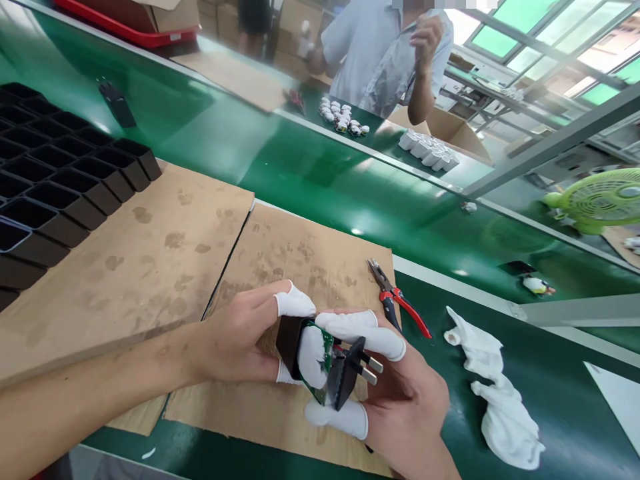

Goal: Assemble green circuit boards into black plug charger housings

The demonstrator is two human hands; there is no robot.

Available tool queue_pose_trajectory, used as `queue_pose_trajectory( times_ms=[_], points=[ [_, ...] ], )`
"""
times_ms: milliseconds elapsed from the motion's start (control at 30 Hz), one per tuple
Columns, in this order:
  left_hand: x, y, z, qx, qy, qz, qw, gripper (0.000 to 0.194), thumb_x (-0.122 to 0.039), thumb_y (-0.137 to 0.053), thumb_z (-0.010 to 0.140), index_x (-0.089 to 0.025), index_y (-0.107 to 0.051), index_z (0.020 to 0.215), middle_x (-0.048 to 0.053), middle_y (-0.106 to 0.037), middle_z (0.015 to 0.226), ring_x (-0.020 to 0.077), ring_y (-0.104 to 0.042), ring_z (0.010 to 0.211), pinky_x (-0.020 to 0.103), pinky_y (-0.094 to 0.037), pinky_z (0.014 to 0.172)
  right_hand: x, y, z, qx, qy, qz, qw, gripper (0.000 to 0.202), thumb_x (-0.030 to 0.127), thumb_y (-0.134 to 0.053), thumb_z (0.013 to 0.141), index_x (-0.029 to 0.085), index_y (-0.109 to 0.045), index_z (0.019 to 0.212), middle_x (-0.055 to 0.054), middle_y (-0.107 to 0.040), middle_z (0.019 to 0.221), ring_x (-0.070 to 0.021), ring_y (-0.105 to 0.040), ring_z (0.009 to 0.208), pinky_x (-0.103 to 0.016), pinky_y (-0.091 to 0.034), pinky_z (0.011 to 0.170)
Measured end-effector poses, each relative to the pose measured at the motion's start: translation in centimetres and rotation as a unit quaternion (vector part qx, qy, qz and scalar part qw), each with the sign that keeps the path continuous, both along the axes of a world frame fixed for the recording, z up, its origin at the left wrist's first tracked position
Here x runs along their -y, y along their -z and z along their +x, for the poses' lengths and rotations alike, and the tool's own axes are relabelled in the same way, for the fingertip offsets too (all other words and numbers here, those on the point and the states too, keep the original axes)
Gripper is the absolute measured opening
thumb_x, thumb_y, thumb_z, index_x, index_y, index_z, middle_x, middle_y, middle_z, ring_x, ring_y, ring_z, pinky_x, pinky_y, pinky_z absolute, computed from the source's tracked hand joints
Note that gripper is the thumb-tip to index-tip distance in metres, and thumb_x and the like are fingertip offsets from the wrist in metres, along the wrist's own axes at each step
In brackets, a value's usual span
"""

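Observation:
White finger cots cover several fingertips of both my hands. My left hand point(245, 333) is closed round a black plastic case point(289, 347), its thumb on top and a finger underneath. Out of the case's open end sticks a green circuit board point(327, 350) with a white-coated part point(312, 357) on it. At the board's outer end is a black plug cover point(349, 373) with metal pins pointing right. My right hand point(405, 393) grips the board and cover between thumb and fingers. Red-handled pliers point(395, 293) lie just beyond it on the cardboard mat's edge.
Rows of empty black cases point(65, 180) stand at the left on cardboard point(150, 253). A finished-looking black adapter point(116, 103) lies on the green belt point(310, 180). Crumpled white cloth point(505, 400) is at right. Across the belt, a person point(385, 60) sits near white-topped parts point(343, 115).

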State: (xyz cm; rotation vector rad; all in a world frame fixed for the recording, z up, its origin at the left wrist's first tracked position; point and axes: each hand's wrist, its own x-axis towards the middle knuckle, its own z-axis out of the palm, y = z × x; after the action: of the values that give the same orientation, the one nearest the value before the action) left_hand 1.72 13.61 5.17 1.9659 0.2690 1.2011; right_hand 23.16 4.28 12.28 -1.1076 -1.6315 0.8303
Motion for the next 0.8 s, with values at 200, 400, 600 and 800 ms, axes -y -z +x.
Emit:
queue_pose_trajectory(
  times_ms=[200,400,600,800],
  points=[
    [0.02,-0.09,0.05,-0.001,-0.002,0.009,1.000,0.056,-0.037,-0.090,0.096,-0.026,-0.061,0.141,0.009,-0.073,0.107,0.0281,-0.076,0.088,0.038,-0.064,0.073,-0.03,0.03,0.08,0.013,-0.004,0.012,1.000,0.075,0.036,-0.109,0.077,0.033,-0.079,0.146,-0.012,-0.086,0.119,-0.0354,-0.084,0.111,-0.045,-0.075,0.092],
    [0.06,0.17,-0.05,-0.009,-0.004,0.011,1.000,0.056,-0.037,-0.088,0.097,-0.025,-0.059,0.143,0.009,-0.070,0.105,0.0262,-0.074,0.085,0.037,-0.062,0.071,-0.03,0.12,0.00,0.012,-0.001,0.010,1.000,0.069,0.031,-0.108,0.079,0.033,-0.079,0.141,-0.011,-0.086,0.119,-0.0353,-0.083,0.115,-0.047,-0.074,0.096],
    [-0.01,0.40,-0.22,-0.012,-0.012,0.038,0.999,0.055,-0.031,-0.085,0.098,-0.024,-0.058,0.145,0.008,-0.069,0.104,0.0256,-0.072,0.083,0.035,-0.059,0.069,0.01,0.59,0.03,0.011,-0.015,0.025,1.000,0.071,0.026,-0.107,0.081,0.035,-0.076,0.145,-0.010,-0.086,0.123,-0.0348,-0.083,0.114,-0.046,-0.074,0.093],
    [-0.12,0.01,-0.11,-0.004,-0.004,0.021,1.000,0.053,-0.035,-0.088,0.098,-0.023,-0.060,0.142,0.008,-0.070,0.103,0.0251,-0.072,0.083,0.035,-0.060,0.070,0.47,0.62,0.15,0.008,-0.004,0.037,0.999,0.073,0.030,-0.107,0.081,0.034,-0.076,0.148,-0.011,-0.084,0.127,-0.0351,-0.083,0.111,-0.047,-0.073,0.092]
  ],
)
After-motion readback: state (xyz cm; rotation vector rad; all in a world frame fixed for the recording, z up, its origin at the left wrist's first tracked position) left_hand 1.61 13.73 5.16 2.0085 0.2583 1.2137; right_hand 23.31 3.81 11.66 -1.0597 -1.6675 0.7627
